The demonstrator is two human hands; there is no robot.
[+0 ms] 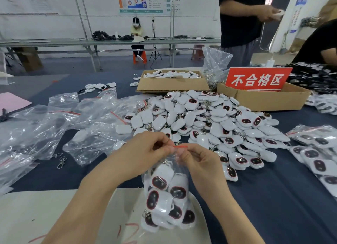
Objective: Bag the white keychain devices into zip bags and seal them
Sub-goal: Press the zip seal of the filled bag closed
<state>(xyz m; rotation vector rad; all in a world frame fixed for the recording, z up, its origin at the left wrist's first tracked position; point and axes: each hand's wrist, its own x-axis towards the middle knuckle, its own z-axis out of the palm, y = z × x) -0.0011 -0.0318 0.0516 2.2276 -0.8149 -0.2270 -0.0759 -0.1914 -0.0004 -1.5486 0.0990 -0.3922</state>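
Note:
A clear zip bag (168,194) filled with several white keychain devices hangs in front of me, its bottom near the pale board (54,212). My left hand (144,152) and my right hand (196,158) both pinch the bag's red zip strip (180,146) at the top, fingertips close together. Behind my hands lies a big heap of loose white keychain devices (209,123) on the dark blue table. Empty zip bags (60,123) are scattered to the left.
Two cardboard boxes stand at the back: one (171,85) holding white devices, one (262,97) with a red sign (258,79). Filled bags (317,152) lie at the right. Loose metal clips (61,159) lie at the left. A standing person (240,21) and a seated person (317,44) are beyond the table.

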